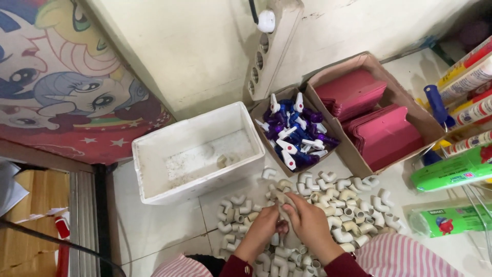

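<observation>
— White and beige plastic pipe elbows [328, 197] lie in a big heap on the tiled floor [154, 225]. What do the hands hold?

— Both hands meet over the heap. The left hand [264, 225] and the right hand [306, 218] have their fingers [287, 201] closed around a beige elbow piece [279, 196], at the middle of the pile.

— And around it?

— Behind the heap stands a white foam box [197, 151] with one elbow inside. Beside it is a cardboard box of blue and white taps [294, 134], then a carton with pink sheets [371, 118]. Green packets [451, 172] lie at the right.
</observation>
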